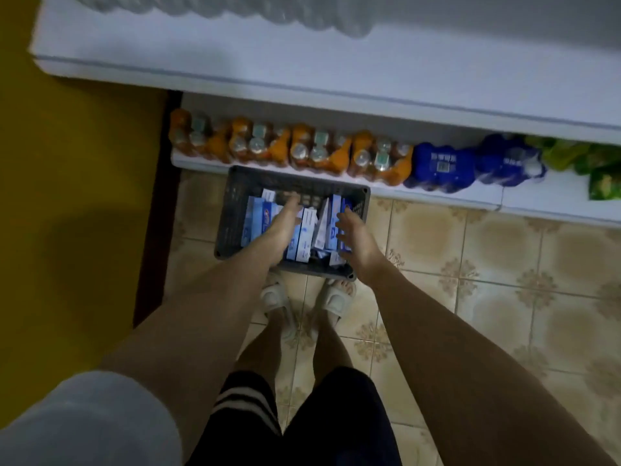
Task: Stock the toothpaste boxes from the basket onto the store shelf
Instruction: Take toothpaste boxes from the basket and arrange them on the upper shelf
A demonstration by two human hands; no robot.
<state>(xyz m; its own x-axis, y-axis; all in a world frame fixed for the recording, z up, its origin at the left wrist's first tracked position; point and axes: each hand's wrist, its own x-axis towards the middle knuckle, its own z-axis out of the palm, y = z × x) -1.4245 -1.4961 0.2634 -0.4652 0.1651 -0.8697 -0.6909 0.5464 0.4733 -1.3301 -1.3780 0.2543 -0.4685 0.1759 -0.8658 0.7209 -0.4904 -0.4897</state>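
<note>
Nearest the camera were a grey sleeve [84, 422] and dark striped shorts [292, 418], with pale sandals [304, 299] on the tiled floor [487, 280] just behind the basket [232, 210]. Both arms reached down into it. Left hand [284, 220] was open, fingers straight and spread, lying on top of the toothpaste boxes [307, 237], no grip yet. Right hand [353, 237] was also open, fingers loosely bent over the boxes at the right side of the basket, nothing clearly pinched. The boxes were all in the basket, packed on edge but uneven, some leaning, a few lower at the near end. The basket sat on the floor touching the edge of the bottom shelf [437, 196]. That shelf carried orange drink packs [289, 149], blue bottle packs [470, 166] and green packets [598, 166]. Above it a white upper shelf [302, 62] jutted out towards the person; what stood on it was blurred. Judged stage: start of a pick, no box stocked. Risks: grabbing several leaning boxes with flat fingers could let one slip and fall back or onto the floor; lifting straight up could knock a box or knuckles against the overhanging shelf edge; dim light made box edges hard to read.
</note>
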